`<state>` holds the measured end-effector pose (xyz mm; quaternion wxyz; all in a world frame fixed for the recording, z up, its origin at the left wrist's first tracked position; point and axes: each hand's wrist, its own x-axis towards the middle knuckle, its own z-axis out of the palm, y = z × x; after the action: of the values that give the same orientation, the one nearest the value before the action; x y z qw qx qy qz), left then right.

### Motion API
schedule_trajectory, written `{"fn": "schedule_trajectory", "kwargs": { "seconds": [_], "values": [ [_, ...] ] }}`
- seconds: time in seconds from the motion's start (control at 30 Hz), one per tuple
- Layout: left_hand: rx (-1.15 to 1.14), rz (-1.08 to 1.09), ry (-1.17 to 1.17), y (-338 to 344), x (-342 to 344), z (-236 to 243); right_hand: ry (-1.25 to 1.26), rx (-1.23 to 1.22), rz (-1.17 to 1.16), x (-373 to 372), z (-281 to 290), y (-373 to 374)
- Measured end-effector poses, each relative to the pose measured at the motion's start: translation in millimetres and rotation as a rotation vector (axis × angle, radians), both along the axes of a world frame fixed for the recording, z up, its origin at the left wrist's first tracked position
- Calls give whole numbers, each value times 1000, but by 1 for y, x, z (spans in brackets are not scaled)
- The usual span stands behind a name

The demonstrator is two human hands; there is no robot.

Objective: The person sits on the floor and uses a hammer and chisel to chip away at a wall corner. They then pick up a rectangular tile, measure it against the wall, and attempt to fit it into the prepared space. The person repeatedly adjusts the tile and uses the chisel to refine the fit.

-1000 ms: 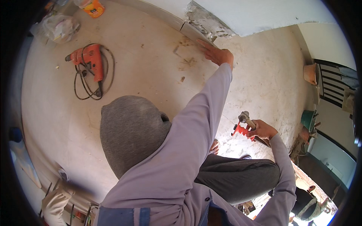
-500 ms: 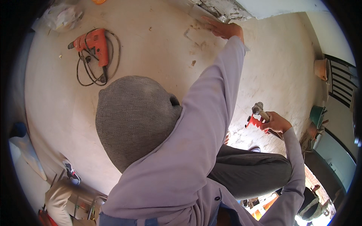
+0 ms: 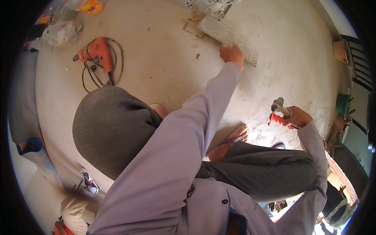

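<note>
My left hand (image 3: 232, 56) is reaching out over the floor, its fingers closed on the near edge of a long, narrow tile strip (image 3: 223, 34). The strip's pale, ridged face shows, slanting from upper left to lower right. At the right, my right hand (image 3: 299, 116) grips a hammer (image 3: 279, 105) by its handle, with the metal head pointing away from me. Held in the same hand is a red notched piece (image 3: 277, 119) with dark ends; its kind I cannot make out.
A red corded drill (image 3: 96, 55) lies on the floor at the left. Beyond it are a clear plastic bag (image 3: 62, 33) and an orange-labelled tub (image 3: 92, 6). A rough, mortar-covered block (image 3: 209, 8) sits at the far edge. Pots (image 3: 340, 51) line the right side.
My left hand has drawn back toward me with the tile strip, whose ridged face now shows. My right hand still holds the hammer and red piece. The view has shifted.
</note>
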<state>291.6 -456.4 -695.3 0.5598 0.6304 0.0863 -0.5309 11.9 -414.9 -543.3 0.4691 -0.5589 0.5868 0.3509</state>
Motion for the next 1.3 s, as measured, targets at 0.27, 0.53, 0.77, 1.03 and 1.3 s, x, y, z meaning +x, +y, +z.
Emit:
{"fn": "schedule_trajectory", "kwargs": {
  "seconds": [0.27, 0.53, 0.77, 1.03, 1.3],
  "values": [
    [-69, -392, 168, 34, 22, -24, -436, -286, -461, 9, -45, 61],
    [-9, -433, 344, 36, 29, -18, -665, -570, -117, 44, -44, 54],
    [-59, -1386, 641, 36, 46, 97, -900, -854, 536, 87, 21, -8],
    [-152, -1509, 715, 61, 113, 195, -1122, -1136, 1201, 179, 88, -6],
    [-174, -1235, 201, 104, 187, 144, -961, -1150, 1003, 207, 68, 20]
  ]
}}
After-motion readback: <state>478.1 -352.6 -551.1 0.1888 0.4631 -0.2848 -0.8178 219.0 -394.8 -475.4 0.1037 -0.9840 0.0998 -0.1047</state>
